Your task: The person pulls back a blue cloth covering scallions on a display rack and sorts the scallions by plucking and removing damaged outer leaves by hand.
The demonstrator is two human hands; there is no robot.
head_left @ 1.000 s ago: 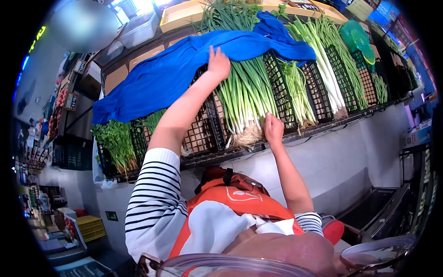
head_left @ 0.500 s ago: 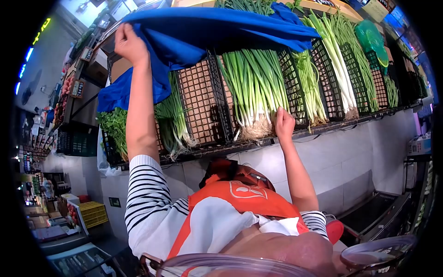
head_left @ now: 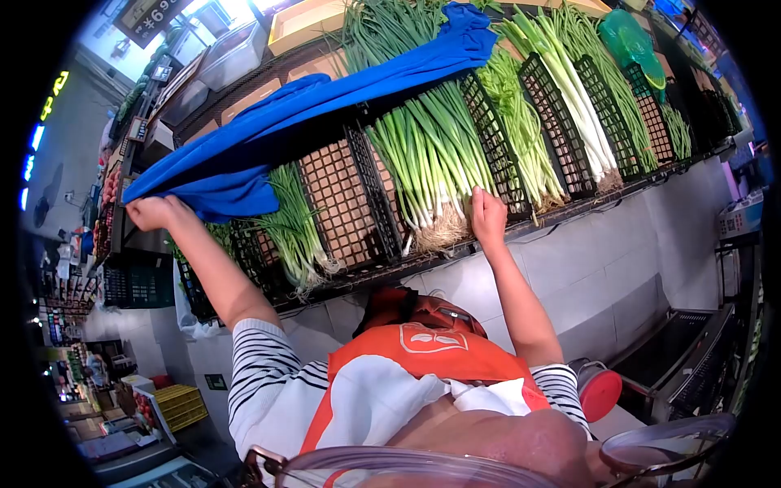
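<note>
My left hand (head_left: 153, 213) is closed on the lower left corner of a blue cloth (head_left: 325, 98). The cloth stretches diagonally over the vegetable crates, and its far end lies bunched near the back right. Closed at the root end of a wide bunch of green onions (head_left: 431, 154) is my right hand (head_left: 488, 218); what its fingers hold, if anything, is hidden. A smaller bunch of thin green onions (head_left: 294, 224) lies partly beneath the cloth. Between the two bunches, a black crate (head_left: 335, 195) shows its lattice bottom.
Right of my right hand lie leafy green stalks (head_left: 525, 134), long white-stemmed onions (head_left: 573, 93) and a green plastic bag (head_left: 630, 49). Tan boxes stand behind the cloth. A red-lidded bucket (head_left: 600, 394) is on the floor, beside a dark rack (head_left: 663, 366).
My left hand has moved left and down, pulling the cloth's corner with it, so more of the back shelf shows. My right hand stays by the green onions' roots.
</note>
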